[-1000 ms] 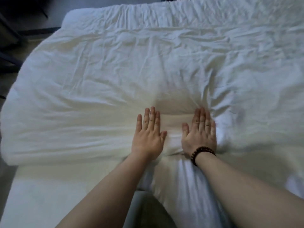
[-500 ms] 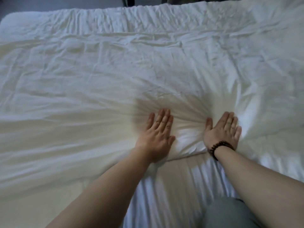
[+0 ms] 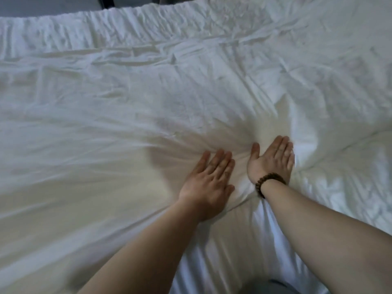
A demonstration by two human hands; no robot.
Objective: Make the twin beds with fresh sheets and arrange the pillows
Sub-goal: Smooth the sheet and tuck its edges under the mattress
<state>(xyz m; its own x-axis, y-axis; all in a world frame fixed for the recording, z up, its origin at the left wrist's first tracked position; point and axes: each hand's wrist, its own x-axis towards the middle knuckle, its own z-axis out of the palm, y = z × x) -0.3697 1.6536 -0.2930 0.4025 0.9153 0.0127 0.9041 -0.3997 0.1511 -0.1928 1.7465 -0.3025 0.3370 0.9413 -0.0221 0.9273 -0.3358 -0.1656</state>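
Note:
A wrinkled white duvet (image 3: 148,98) covers the bed and fills nearly the whole view. My left hand (image 3: 209,180) lies flat on it, palm down, fingers straight and pointing up and to the right. Close beside it, my right hand (image 3: 271,160) presses flat on the duvet too, with a dark bead bracelet (image 3: 267,181) at the wrist. Creases fan outward from both hands. Below the hands the duvet's near edge lies over a smoother white sheet (image 3: 229,251). No pillow is in view.
The far edge of the bedding (image 3: 131,24) is gathered in small ripples at the top. Beyond it a dark strip of floor or wall (image 3: 53,5) shows at the top left. A bit of grey clothing (image 3: 273,287) shows at the bottom.
Both hands have slid rightward across the duvet while staying flat, and the view has shifted right, so the bed's left edge and the floor have left the frame.

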